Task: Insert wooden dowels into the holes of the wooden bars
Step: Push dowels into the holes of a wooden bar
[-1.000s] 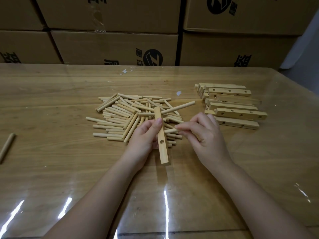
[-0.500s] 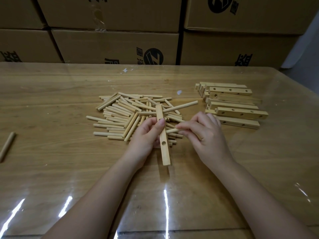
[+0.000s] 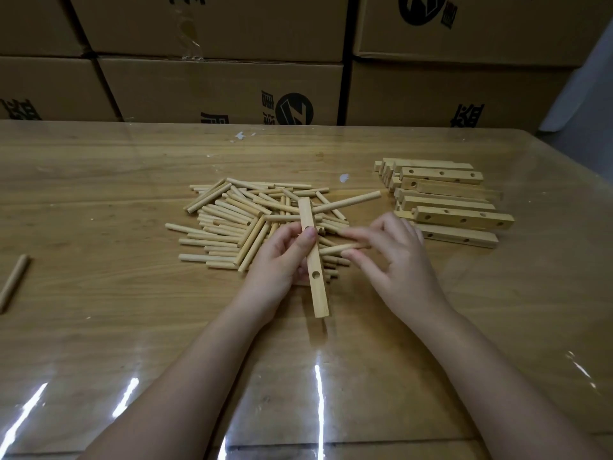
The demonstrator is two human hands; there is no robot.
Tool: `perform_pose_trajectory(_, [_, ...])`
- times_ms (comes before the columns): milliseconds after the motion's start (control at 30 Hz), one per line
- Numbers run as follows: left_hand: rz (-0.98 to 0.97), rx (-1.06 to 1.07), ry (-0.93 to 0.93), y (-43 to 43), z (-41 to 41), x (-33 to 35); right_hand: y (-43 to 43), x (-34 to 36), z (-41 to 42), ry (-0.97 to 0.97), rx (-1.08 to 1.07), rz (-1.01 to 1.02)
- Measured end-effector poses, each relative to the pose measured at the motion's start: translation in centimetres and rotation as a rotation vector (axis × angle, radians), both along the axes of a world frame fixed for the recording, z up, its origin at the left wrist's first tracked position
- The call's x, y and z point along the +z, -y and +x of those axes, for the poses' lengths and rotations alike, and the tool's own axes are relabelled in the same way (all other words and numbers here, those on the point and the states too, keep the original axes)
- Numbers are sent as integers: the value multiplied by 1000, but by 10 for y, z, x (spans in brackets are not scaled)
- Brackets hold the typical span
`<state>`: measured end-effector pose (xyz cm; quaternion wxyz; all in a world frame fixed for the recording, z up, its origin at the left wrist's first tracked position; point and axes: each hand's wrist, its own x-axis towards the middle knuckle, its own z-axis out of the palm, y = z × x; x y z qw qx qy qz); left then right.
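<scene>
Head view: two bare hands meet above the tabletop [image 3: 99, 327], at the near edge of the dowel pile [image 3: 229, 224].
Left hand [image 3: 282, 260]: fingers curled round a wooden bar [image 3: 319, 293], thumb on its face. The bar points away from the body, with an open hole [image 3: 315, 274] near its close end.
Right hand [image 3: 401, 263]: slightly blurred, fingers pinching a dowel [image 3: 335, 249] whose tip meets the bar's right side.
Long dowel [image 3: 351, 201]: crosses the bar's far end; whether it is seated cannot be told.
Bar stack [image 3: 447, 200]: right of the pile, holes showing.
Lone dowel [image 3: 15, 280]: far left.
Cardboard boxes [image 3: 215, 88]: stacked behind the tabletop.
</scene>
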<state>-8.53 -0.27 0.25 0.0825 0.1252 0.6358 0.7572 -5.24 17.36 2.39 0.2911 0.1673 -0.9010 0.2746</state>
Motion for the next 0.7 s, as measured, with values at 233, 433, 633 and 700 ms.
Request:
perform_pose_trajectory(233, [50,26,49,1,-1,2,-7,9,1,241,131,-694])
perform_pose_trajectory(433, [66,84,53,0,1,4,-11,10,-1,248,191,-858])
perform_pose_trajectory(633, [72,170,35,2,0,4,-11,9,-3,271,198,-807])
perform_pose_trajectory(700, [73,190,37,3,-1,4,-10,8,-3,293,187,-769])
